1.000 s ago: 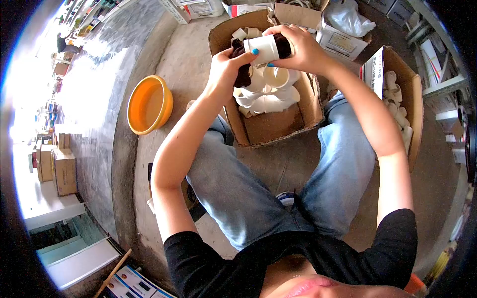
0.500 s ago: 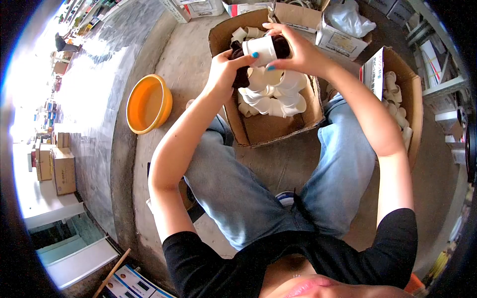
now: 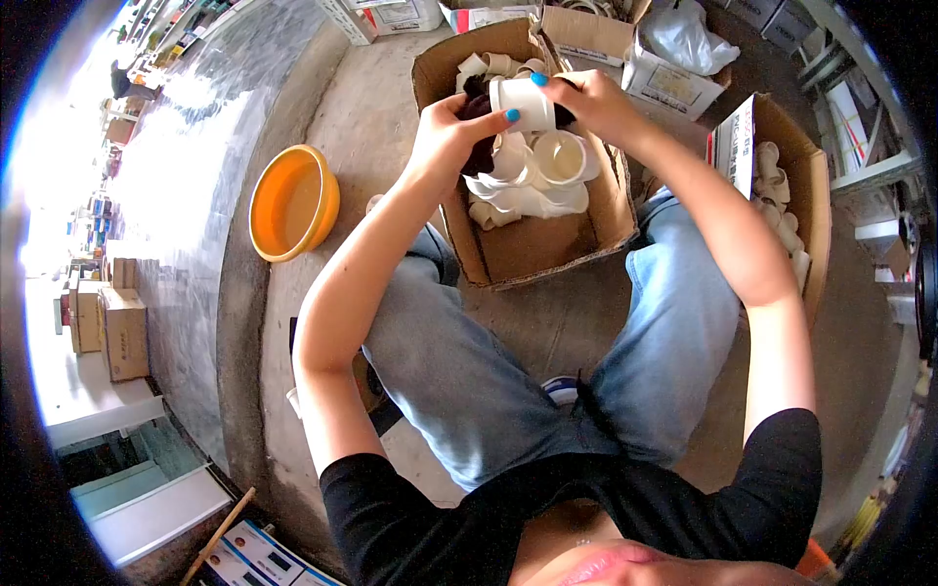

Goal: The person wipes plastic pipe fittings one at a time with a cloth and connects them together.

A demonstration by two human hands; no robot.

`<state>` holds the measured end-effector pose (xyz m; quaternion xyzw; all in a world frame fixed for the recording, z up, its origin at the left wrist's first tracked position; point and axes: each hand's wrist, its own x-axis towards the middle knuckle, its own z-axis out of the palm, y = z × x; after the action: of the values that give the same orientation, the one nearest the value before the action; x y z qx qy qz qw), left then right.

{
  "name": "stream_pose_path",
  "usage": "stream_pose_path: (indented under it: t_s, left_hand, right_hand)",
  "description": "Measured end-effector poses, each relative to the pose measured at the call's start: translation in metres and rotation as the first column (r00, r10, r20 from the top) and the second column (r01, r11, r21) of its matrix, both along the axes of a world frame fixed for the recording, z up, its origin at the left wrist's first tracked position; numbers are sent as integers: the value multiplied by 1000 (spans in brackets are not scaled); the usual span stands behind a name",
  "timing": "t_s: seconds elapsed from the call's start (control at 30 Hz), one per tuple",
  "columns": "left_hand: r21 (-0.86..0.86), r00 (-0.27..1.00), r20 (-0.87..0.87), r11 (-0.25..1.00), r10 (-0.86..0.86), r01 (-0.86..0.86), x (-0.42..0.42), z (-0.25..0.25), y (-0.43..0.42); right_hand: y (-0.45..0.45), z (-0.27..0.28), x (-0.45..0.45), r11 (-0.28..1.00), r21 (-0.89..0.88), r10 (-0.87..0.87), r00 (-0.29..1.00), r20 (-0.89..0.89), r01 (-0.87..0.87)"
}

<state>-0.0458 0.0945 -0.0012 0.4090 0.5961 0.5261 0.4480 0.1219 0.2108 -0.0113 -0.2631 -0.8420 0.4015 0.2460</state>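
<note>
A white pipe fitting (image 3: 524,104) is held above an open cardboard box (image 3: 537,262). My left hand (image 3: 449,132) grips its left end, thumb on the near side, with a dark brown cloth (image 3: 477,146) bunched between palm and fitting. At the right end, my right hand (image 3: 591,101) holds the fitting with its thumb on the top edge; its other fingers are mostly hidden. Dark cloth also shows at this end. Several white fittings (image 3: 532,195) lie in the box just below my hands, and smaller cream ones (image 3: 500,64) sit farther back.
A yellow basin (image 3: 293,203) stands on the floor at the left. Another cardboard box (image 3: 817,210) holds more fittings at the right. Behind are boxes and a clear plastic bag (image 3: 684,39). A person (image 3: 132,85) is far off at the upper left.
My right hand has shifted its hold, its thumb moving from the fitting's lower edge to its top. The fitting has turned slightly and moved a little right and down.
</note>
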Motion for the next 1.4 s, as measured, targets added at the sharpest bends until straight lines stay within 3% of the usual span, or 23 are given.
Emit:
stream_pose_path:
  t_s: [0.03, 0.07, 0.17, 0.2, 0.3, 0.37, 0.5, 0.67, 0.8, 0.83, 0.93, 1.03, 1.17, 1.2, 1.27, 1.3, 1.33, 1.4]
  left_hand:
    - [-5, 999, 39, 1000, 11, -11, -1, 1, 0]
    - [-10, 997, 79, 1000, 21, -20, -1, 2, 0]
    - [-3, 994, 99, 999, 35, -35, -1, 1, -1]
    - [-5, 996, 84, 1000, 29, -29, -2, -1, -1]
    - [-2, 989, 142, 999, 33, -34, -3, -2, 0]
    - [23, 991, 132, 999, 33, -37, -4, -1, 1]
    - [70, 999, 9, 997, 41, -41, -6, -1, 3]
    - [90, 994, -45, 991, 103, -98, -3, -9, 3]
    - [72, 992, 14, 989, 129, -130, -10, -5, -3]
    - [99, 983, 94, 981, 156, -166, -9, -2, -7]
    - [100, 953, 58, 948, 297, -302, -31, -1, -10]
    - [109, 919, 91, 914, 383, -392, -52, -3, -12]
    - [174, 908, 132, 893, 397, -415, -58, -9, -10]
    - [105, 917, 62, 911, 393, -398, -64, -11, -12]
    - [208, 847, -408, 938, 341, -277, -65, -16, -10]
    - [237, 728, -613, 951, 307, -201, -64, -15, -9]
    - [176, 585, -796, 984, 154, -20, -63, -14, -8]
    - [0, 542, -840, 999, -20, 37, -51, -15, -11]
  right_hand:
    - [-1, 1, 0, 998, 67, -13, 1000, 3, 12]
    - [1, -8, -4, 909, 417, 133, 963, -237, -23]
    - [-6, 3, 0, 854, 491, 160, 985, 63, -170]
    - [-6, 0, -3, 833, 543, 126, 992, 4, -108]
    - [-7, 0, -1, 955, 274, 114, 993, 25, -116]
    - [-2, -5, -3, 994, 4, 111, 994, -11, -111]
    - [-14, -1, -8, 880, -471, -30, 984, -178, -58]
    - [-14, -6, -6, 815, -564, 4, 975, -224, -133]
    - [-11, -13, -3, 793, -592, -2, 972, -233, -140]
    - [-7, -16, 1, 798, -581, -4, 963, -269, -159]
    - [13, -24, 19, 745, -613, -12, 914, -407, -263]
    - [11, -16, 27, 598, -791, -250, 907, -339, -130]
    - [14, -22, 30, 619, -771, -238, 900, -366, -150]
    - [13, -21, 31, 621, -772, -251, 898, -361, -136]
    - [12, -17, 33, 627, -772, -279, 895, -349, -106]
    - [14, -17, 35, 625, -772, -264, 898, -352, -119]
    - [17, -17, 37, 622, -772, -248, 901, -356, -134]
    - [19, -17, 38, 619, -770, -225, 903, -366, -157]
